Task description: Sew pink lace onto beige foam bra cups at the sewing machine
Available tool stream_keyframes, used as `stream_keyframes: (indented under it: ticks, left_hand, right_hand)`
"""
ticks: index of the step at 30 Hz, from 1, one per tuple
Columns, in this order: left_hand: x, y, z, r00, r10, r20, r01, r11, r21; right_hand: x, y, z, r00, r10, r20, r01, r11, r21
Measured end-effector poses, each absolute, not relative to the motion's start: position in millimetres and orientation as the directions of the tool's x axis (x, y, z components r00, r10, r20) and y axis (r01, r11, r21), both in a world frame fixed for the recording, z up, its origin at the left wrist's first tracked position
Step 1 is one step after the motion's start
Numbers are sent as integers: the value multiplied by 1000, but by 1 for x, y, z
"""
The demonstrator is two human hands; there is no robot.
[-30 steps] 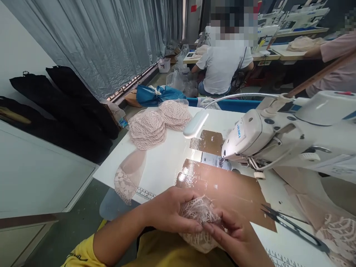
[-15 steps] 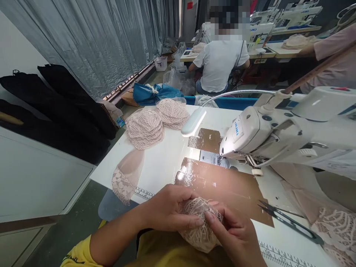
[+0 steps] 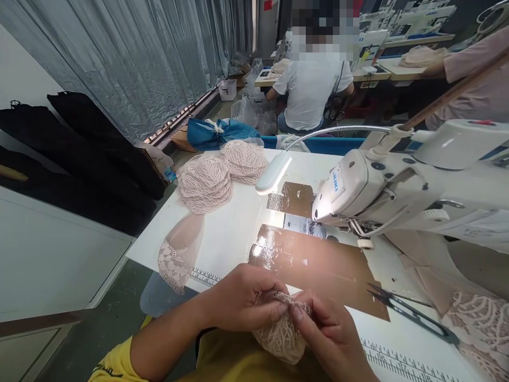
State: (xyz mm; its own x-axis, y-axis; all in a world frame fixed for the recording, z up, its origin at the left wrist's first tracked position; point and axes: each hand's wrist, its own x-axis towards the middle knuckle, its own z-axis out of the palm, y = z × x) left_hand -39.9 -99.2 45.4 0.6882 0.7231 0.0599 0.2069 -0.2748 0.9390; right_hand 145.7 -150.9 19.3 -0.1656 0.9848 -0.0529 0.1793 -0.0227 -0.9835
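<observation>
Both of my hands pinch a pale pink lace cup piece (image 3: pixel 280 334) at the near edge of the white sewing table (image 3: pixel 234 233). My left hand (image 3: pixel 242 300) grips its upper left edge with thumb and fingers closed. My right hand (image 3: pixel 328 331) holds its right side, fingers curled round it. The lace hangs down toward my yellow-clothed lap. A white sewing machine (image 3: pixel 397 185) stands beyond my hands on the right, its lamp (image 3: pixel 273 172) lighting a shiny brown sheet (image 3: pixel 318 265).
Two stacks of pink lace cups (image 3: pixel 207 180) lie at the table's far left, and a sheer lace piece (image 3: pixel 178 252) hangs over its left edge. Black thread snips (image 3: pixel 413 313) lie to the right, near more lace fabric (image 3: pixel 477 318). A person in white (image 3: pixel 312 90) sits at another table behind.
My fingers have worked along the lace piece, bunching it smaller and lower between the hands. The view has shifted slightly.
</observation>
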Motion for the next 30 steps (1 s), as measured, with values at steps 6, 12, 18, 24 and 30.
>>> stream_keyframes:
  ticks: [6,12,18,24,30]
  left_hand:
    - [-39,-102,40,640,769,3,197,-168,966]
    - [-33,-102,38,621,784,9,241,-201,949]
    - [-32,-97,29,681,727,-87,181,-52,982]
    - [-33,-91,26,738,656,-156,83,141,986]
    - [-14,-92,14,707,656,-263,-94,456,885]
  right_hand:
    - [153,-146,21,-232,967,-105,185,-62,-981]
    - [159,-139,29,-222,963,-152,141,-123,-982]
    - [159,-137,32,-251,952,-174,201,-125,-972]
    - [166,-139,32,-223,951,-215,130,-190,-973]
    - [165,-133,28,-207,931,-300,34,-300,-953]
